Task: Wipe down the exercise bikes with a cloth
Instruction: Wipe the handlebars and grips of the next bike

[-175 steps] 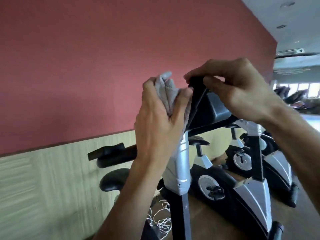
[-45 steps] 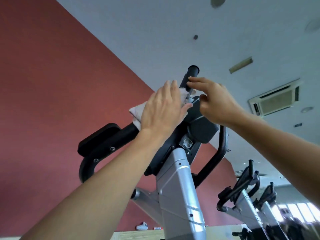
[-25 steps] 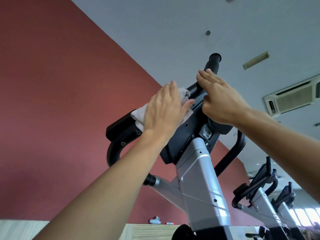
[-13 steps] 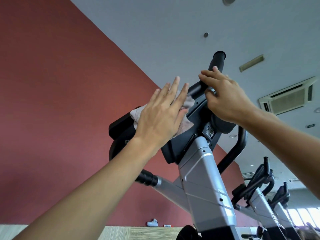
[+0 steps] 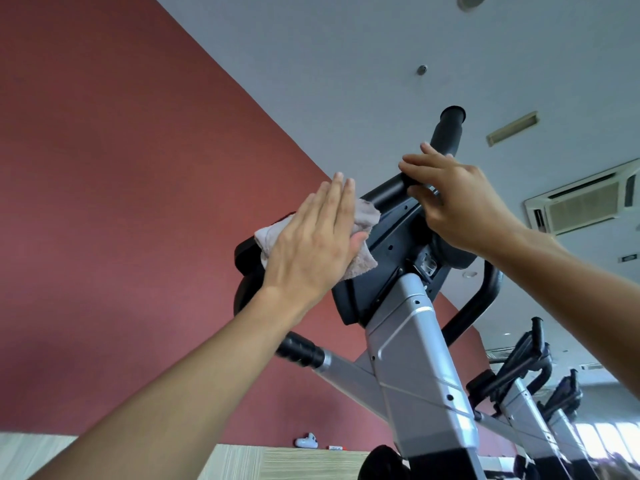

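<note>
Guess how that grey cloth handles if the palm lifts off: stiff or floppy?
Likely floppy: the cloth bunches in folds under the flat left hand. Probably light. It may slide off the tilted black console once released.

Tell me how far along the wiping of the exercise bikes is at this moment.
Done: nothing can be confirmed as clean from this view. In hand: the left hand presses a crumpled pale grey cloth flat against the back of the nearest bike's black plastic console, while the right hand grips its black handlebar. Left: this bike's silver post and two more bikes behind on the right, untouched now.
</note>
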Demonstrator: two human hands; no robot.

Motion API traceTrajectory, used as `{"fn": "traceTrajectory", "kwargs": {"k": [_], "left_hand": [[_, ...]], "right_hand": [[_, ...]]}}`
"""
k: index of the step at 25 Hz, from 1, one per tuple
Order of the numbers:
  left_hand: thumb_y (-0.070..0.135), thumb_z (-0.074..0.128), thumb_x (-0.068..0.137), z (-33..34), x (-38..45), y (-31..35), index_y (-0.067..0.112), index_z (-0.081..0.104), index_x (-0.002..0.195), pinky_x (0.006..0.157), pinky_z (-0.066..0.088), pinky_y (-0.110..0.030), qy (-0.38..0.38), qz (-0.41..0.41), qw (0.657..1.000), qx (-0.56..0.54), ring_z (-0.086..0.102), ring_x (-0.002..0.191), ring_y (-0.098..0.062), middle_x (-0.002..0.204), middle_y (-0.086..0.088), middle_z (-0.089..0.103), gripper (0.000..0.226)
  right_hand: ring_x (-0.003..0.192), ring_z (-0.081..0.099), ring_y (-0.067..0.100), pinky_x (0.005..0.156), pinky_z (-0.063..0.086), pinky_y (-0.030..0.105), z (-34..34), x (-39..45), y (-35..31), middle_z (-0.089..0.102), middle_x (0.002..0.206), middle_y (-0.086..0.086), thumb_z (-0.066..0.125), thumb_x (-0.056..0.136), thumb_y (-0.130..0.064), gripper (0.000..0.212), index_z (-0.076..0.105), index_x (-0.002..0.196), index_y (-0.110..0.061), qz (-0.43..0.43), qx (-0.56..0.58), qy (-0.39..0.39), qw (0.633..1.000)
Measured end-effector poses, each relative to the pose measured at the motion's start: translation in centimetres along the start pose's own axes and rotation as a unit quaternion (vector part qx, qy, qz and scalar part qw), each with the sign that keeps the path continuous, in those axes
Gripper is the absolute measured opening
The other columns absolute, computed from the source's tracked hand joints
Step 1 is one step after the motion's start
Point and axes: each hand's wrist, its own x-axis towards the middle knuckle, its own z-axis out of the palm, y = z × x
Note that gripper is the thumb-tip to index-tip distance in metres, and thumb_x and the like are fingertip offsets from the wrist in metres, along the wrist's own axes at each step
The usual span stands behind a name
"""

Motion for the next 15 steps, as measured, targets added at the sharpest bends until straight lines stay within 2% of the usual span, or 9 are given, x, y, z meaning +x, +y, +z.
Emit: {"fn": "traceTrajectory", "kwargs": {"k": [3, 5, 8, 11, 15], "left_hand": [[0.043, 0.029, 0.105, 0.4, 3.0, 1.4, -0.006, 0.042, 0.148, 0.112, 0.044, -0.04, -0.004, -0.008, 1.0, 0.006, 0.054, 0.136, -0.034, 0.15, -0.025, 0.049, 0.067], [0.046, 0.025, 0.104, 0.6, 4.8, 2.8, -0.004, 0.041, 0.15, 0.113, 0.043, -0.039, -0.022, -0.018, 1.0, -0.002, 0.052, 0.137, -0.031, 0.15, -0.023, 0.049, 0.07], [0.047, 0.032, 0.108, 0.5, 1.6, 1.4, -0.003, 0.04, 0.151, 0.114, 0.043, -0.039, 0.008, -0.047, 0.999, -0.001, 0.051, 0.139, -0.032, 0.153, -0.023, 0.047, 0.066], [0.045, 0.036, 0.111, -0.5, -3.8, -1.1, -0.004, 0.04, 0.151, 0.117, 0.041, -0.044, 0.019, -0.067, 0.997, 0.013, 0.045, 0.143, -0.034, 0.156, -0.022, 0.042, 0.064], [0.044, 0.034, 0.107, -0.1, -1.0, 0.1, -0.003, 0.047, 0.147, 0.115, 0.042, -0.045, 0.008, -0.096, 0.995, 0.013, 0.049, 0.14, -0.032, 0.151, -0.022, 0.049, 0.063]], "right_hand": [[0.145, 0.041, 0.026, 0.121, 0.03, 0.05, 0.3, 0.4, -0.6, 0.064, 0.137, 0.006, 0.06, 0.095, 0.004, 0.035, 0.067, 0.128, -0.004, -0.016, -0.01, -0.001, 1.0], [0.143, 0.045, 0.025, 0.118, 0.035, 0.051, 0.3, 0.5, -0.9, 0.069, 0.13, 0.007, 0.058, 0.092, 0.009, 0.033, 0.071, 0.12, -0.002, -0.015, -0.001, 0.017, 1.0], [0.144, 0.042, 0.019, 0.121, 0.03, 0.043, 0.5, -0.1, -1.5, 0.064, 0.138, 0.003, 0.057, 0.095, 0.007, 0.036, 0.068, 0.128, -0.004, -0.003, 0.003, 0.022, 1.0], [0.145, 0.041, 0.017, 0.122, 0.029, 0.04, 0.5, -0.5, -2.4, 0.06, 0.143, 0.004, 0.057, 0.096, 0.004, 0.041, 0.063, 0.135, -0.006, -0.016, 0.016, -0.002, 1.0], [0.144, 0.043, 0.016, 0.118, 0.029, 0.029, 1.1, 0.0, -3.9, 0.06, 0.142, 0.008, 0.053, 0.092, 0.009, 0.047, 0.063, 0.136, -0.005, -0.045, 0.011, -0.041, 0.998]]}}
